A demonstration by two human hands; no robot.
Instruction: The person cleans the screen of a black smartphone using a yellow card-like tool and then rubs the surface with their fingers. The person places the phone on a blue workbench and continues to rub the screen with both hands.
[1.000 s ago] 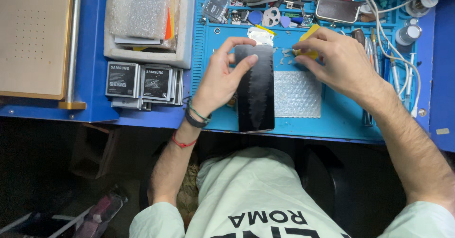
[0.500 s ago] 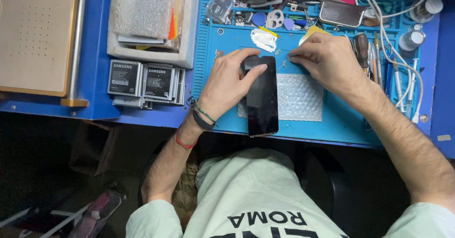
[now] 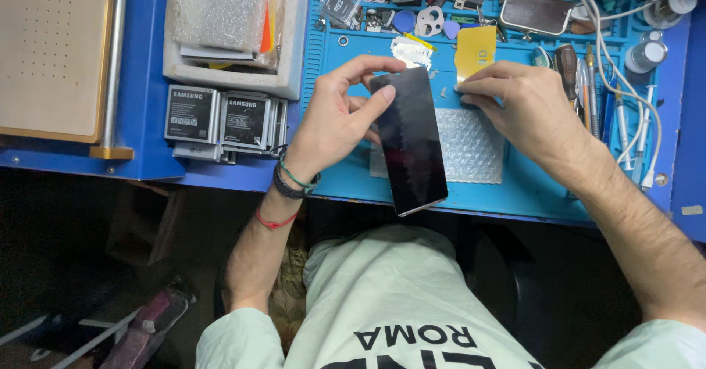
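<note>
Left hand [image 3: 334, 123] held a black phone [image 3: 410, 142] by its upper end, thumb across the near edge, fingertips curled over the top corner; grip clamped on the phone. Phone lay tilted, glass up, its upper part over a blue work mat [image 3: 515, 185] and a patch of bubble wrap [image 3: 471, 145], lower end jutting past the front edge of the desk [image 3: 147, 159] toward the person's lap.

Right hand [image 3: 526, 112] sat just right of the phone's top corner, fingers pinched together on a yellow card [image 3: 476, 51], the card's lower edge close to the phone's rim; whether it touched the seam could not be told.

Handling, as judged: a thin, stiff slab, light, glossy front likely slippery and easily cracked. Best held by the long edges or the corner frame, not by pressing on the glass. With the lower end unsupported, the left hand's hold was all that kept it level.

Around: a stack of phone batteries [image 3: 220, 119] left of the mat, a white tray [image 3: 294, 60] of wrapped parts behind them, a tan perforated plate [image 3: 51, 53] far left. Screwdrivers [image 3: 568, 64], white cables [image 3: 632, 119] and small bottles [image 3: 647, 54] along the right side. Picks and loose bits crowded the mat's back row
</note>
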